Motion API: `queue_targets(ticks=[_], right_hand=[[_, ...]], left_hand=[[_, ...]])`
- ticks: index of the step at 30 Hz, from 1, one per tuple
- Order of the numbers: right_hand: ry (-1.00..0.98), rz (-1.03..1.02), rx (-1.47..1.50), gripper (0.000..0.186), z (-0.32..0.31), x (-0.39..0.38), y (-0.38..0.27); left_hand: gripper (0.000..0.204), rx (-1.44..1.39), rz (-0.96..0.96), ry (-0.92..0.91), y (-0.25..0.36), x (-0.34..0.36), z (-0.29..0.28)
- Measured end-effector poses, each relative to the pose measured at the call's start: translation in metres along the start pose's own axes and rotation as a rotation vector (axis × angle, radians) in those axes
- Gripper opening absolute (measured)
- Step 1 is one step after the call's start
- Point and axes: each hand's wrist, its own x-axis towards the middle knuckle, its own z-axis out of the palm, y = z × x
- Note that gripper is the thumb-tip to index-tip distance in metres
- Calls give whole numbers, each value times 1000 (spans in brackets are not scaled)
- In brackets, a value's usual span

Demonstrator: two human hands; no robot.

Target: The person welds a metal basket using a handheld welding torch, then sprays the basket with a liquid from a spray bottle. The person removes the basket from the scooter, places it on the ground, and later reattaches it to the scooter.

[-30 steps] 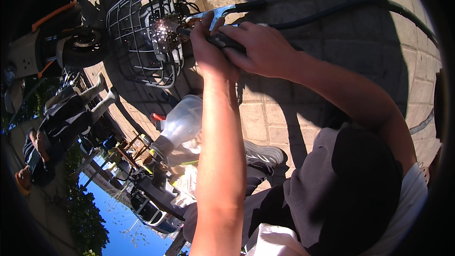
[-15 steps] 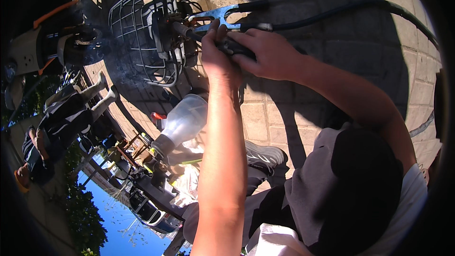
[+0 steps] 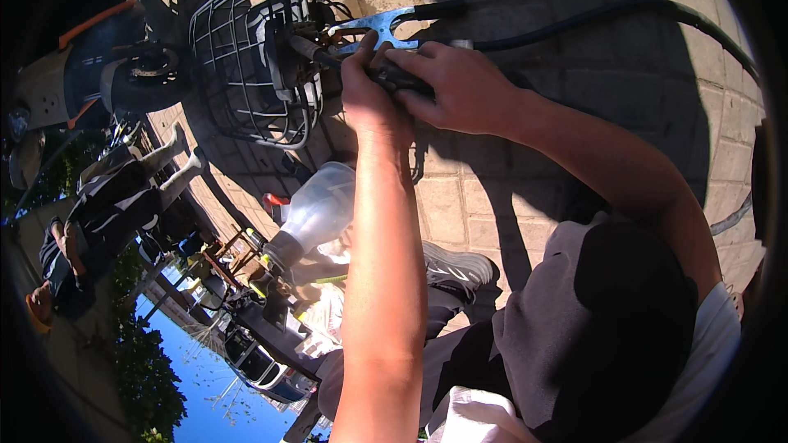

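Note:
Both my hands are closed on a black-handled welding torch (image 3: 400, 79) with a grey nozzle pointing left. My left hand (image 3: 373, 98) wraps its front part, with one finger raised beside a blue metal clamp (image 3: 382, 26). My right hand (image 3: 464, 86) grips the handle behind it. The nozzle end lies by dark metal parts at the side of a grey wire basket (image 3: 250, 57); whether it touches them I cannot tell. Black grips on the clamp point right, and a thick black cable (image 3: 574, 30) runs from beside it.
Paving bricks (image 3: 439, 201) lie beneath. Left of my left forearm is a clear plastic bottle-shaped container (image 3: 322, 207) with a grey neck. My shoe (image 3: 460, 271) is near it. A scooter with orange trim (image 3: 49, 86) and a person (image 3: 107, 205) appear at the left.
My hands and the torch have shifted slightly left. The smoke around the basket has thinned, and small bluish glints near the scooter wheel have gone.

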Motion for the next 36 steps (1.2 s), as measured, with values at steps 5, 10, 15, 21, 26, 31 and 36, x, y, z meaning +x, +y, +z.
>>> queue_targets(ticks=[5, 10, 15, 21, 26, 31, 36], right_hand=[[-4, 5, -5, 54, -2, 0, -2], [2, 6, -14, 54, -1, 1, -2], [12, -2, -13, 53, 0, 2, -1], [4, 2, -20, 53, 0, 1, -1], [6, 1, -34, 53, 0, 1, -1], [16, -8, 12, 51, -2, -3, -4], [-48, 7, 7, 49, -5, -9, -3]], left_hand=[[49, 6, -14, 4, 2, 1, 0], [49, 13, -16, 4, 2, 1, 0], [52, 12, -32, -48, 2, -1, -2], [51, 12, -12, -26, 1, 1, -1], [53, 9, -28, -62, 2, 1, -3], [52, -10, -22, -80, -1, -4, -3], [53, 0, 13, -67, -7, -5, -2]])
